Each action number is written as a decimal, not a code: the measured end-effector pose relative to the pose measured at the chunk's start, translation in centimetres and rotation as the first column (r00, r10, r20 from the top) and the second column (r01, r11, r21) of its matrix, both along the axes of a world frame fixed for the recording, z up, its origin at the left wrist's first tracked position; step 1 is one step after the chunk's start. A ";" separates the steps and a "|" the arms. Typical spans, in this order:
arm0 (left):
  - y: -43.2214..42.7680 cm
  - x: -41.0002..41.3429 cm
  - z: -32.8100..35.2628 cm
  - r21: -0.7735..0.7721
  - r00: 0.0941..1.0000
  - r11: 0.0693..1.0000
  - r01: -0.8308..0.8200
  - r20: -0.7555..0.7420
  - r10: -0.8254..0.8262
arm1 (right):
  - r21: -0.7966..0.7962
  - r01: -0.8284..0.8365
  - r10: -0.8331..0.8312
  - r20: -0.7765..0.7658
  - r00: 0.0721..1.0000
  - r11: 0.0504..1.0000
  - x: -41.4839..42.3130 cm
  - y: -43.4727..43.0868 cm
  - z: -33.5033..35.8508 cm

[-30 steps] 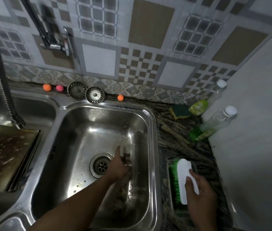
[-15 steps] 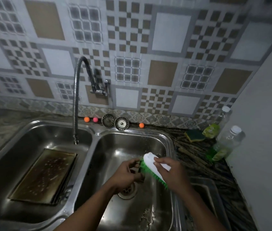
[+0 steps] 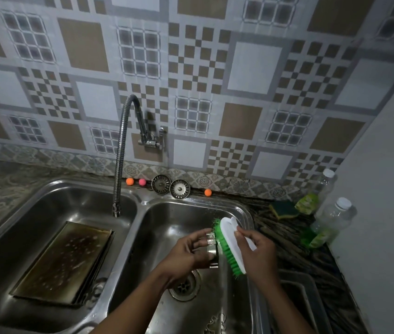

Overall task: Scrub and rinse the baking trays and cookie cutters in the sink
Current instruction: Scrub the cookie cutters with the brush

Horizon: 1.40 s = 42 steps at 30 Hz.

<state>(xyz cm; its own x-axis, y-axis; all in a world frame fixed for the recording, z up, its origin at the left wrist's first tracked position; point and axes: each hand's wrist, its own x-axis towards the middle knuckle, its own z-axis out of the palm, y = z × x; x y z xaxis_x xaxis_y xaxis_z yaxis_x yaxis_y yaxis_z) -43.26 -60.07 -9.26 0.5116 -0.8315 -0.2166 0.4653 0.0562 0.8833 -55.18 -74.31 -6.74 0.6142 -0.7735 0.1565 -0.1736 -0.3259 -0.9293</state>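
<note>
Over the right sink basin (image 3: pixel 181 213), my left hand (image 3: pixel 186 251) grips a metal cookie cutter (image 3: pixel 211 249). My right hand (image 3: pixel 257 251) holds a white scrub brush (image 3: pixel 233 239) whose green bristles press against the cutter. A dark, stained baking tray (image 3: pixel 65 261) lies flat in the left basin (image 3: pixel 46 201). More metal cutters (image 3: pixel 215 324) lie on the floor of the right basin near the front, only partly visible.
A flexible faucet (image 3: pixel 120 165) hangs over the left basin. Two drain strainers (image 3: pixel 170 186) and small coloured balls (image 3: pixel 130 181) sit on the back rim. A sponge (image 3: pixel 284 209) and two bottles (image 3: pixel 328 222) stand on the right counter, with a tray (image 3: pixel 311 300) by the sink's edge.
My right hand lifted the brush off the counter tray and brought it over the right basin. My left hand raised a cutter from the basin floor to meet the bristles.
</note>
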 end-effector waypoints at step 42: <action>-1.7 0.3 -0.5 0.085 0.823 0.927 -0.364 -0.438 0.363 | -0.037 -0.052 0.049 -0.074 0.996 0.998 -0.9 1.4 -1.3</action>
<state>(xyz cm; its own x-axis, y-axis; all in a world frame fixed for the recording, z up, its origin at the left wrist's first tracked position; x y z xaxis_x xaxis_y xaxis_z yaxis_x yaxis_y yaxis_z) -43.00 -61.75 -9.72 0.6291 -0.6048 -0.4883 0.7480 0.3002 0.5919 -56.06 -72.92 -8.02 0.6633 -0.7354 0.1388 -0.2234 -0.3716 -0.9011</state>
